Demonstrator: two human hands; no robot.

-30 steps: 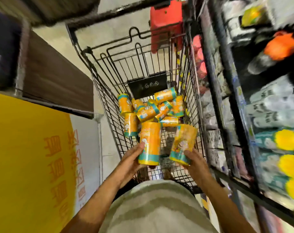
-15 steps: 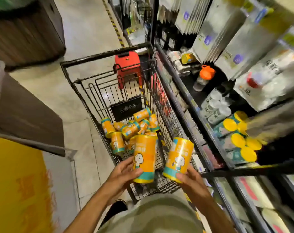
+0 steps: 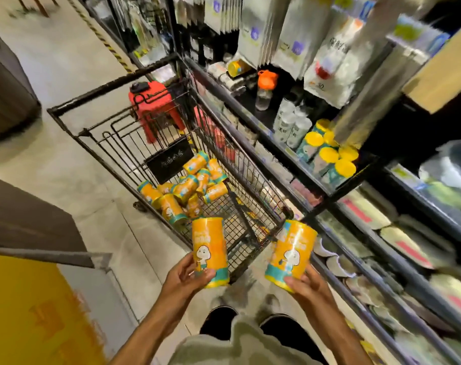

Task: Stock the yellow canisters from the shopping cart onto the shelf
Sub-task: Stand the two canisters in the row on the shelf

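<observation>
Each hand, left hand [image 3: 183, 279] and right hand [image 3: 307, 284], has its fingers wrapped around the base of one rigid, glossy yellow cardboard canister [image 3: 210, 252]; they look light, perhaps slippery.

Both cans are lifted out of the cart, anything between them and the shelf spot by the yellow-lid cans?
Nothing visible blocks it. The right hand holds its can clear of the cart, beside the shelf. The yellow-lid cans fill part of that shelf; dark space shows beside them.

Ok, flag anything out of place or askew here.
One yellow canister lies on its side alone on the upper shelf, apart from the upright yellow-lidded group. The cart's canisters lie jumbled, but nothing looks spilled or damaged.
</observation>
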